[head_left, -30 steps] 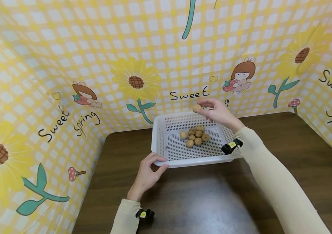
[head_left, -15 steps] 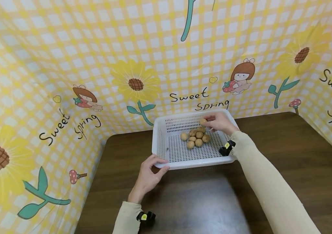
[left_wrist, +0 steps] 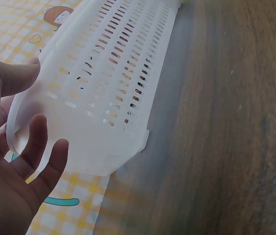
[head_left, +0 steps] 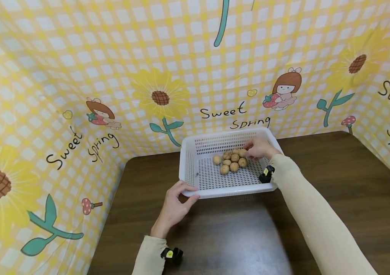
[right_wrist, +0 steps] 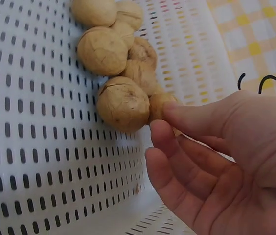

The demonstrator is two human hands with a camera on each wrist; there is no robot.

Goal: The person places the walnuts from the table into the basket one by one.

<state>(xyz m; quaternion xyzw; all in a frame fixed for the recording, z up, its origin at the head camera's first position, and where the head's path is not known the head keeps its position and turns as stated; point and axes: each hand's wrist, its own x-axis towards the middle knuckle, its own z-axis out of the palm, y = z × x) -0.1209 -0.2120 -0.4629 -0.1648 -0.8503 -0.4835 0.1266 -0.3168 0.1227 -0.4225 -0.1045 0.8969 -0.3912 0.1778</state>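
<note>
A white perforated plastic basket [head_left: 236,190] sits at the table's back edge. My left hand [head_left: 174,204] grips its near left corner, the thumb and fingers on either side of the rim in the left wrist view. Inside the basket, my right hand [head_left: 260,148] pinches a walnut [right_wrist: 160,105] between thumb and fingertips, partly hidden by them. That walnut lies against a neighbouring walnut [right_wrist: 123,104]. Several tan walnuts [head_left: 234,157] cluster on the basket floor, and one walnut [head_left: 217,159] lies slightly apart on the left.
A dark brown wooden table [head_left: 229,233] extends in front of the basket and to both sides. Behind it and at the sides hangs a yellow checked cloth [head_left: 195,49] printed with sunflowers. The basket's walls surround the right hand.
My right hand has come down from above the basket's back rim with the walnut, setting it against the right side of the cluster. The left hand and basket have stayed in place.
</note>
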